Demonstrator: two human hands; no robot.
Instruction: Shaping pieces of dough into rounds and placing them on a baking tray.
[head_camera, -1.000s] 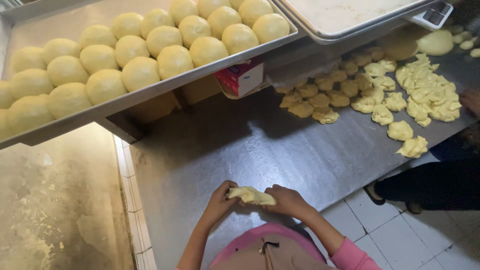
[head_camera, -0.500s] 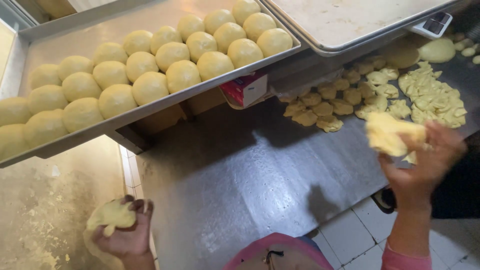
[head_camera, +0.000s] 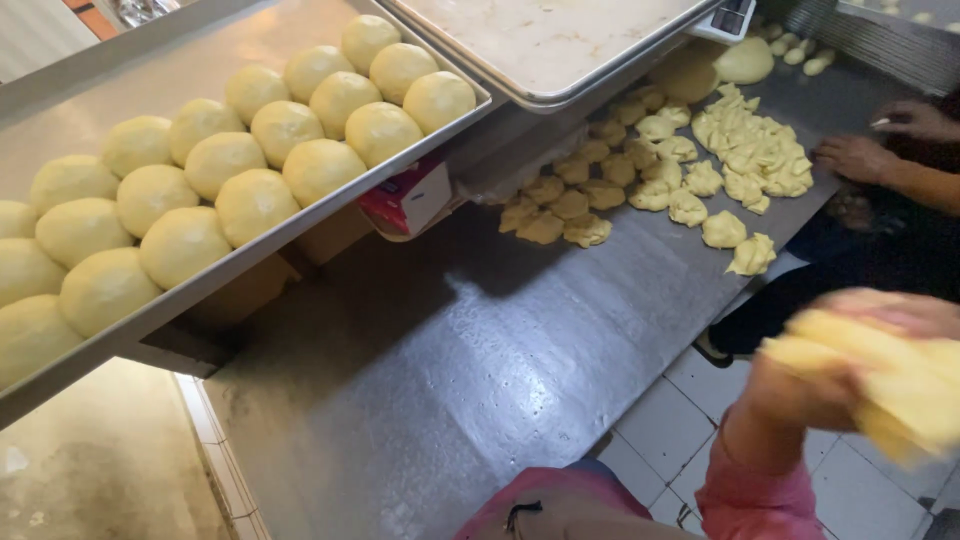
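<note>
Dough, a pale yellow ragged lump (head_camera: 890, 385), sits in the person's right hand (head_camera: 850, 365), raised off to the right of the steel worktop above the white tiled floor; the fingers are curled around it, blurred. The left hand is out of sight, so I cannot tell what it is doing.

The long stainless-steel worktop (head_camera: 470, 370) is bare in its near half. A large metal tray (head_camera: 250, 255) propped above it at the left carries rows of smooth round yellow dough balls (head_camera: 250, 150), nearly filling it. A second, empty metal tray (head_camera: 560, 50) lies beside that. At the far end many small torn pieces of dough (head_camera: 690, 170) are unshaped, so plenty seems left. Another person's hands (head_camera: 870, 150) rest by that heap. A small red and white box (head_camera: 410, 200) is tucked under the full tray.
</note>
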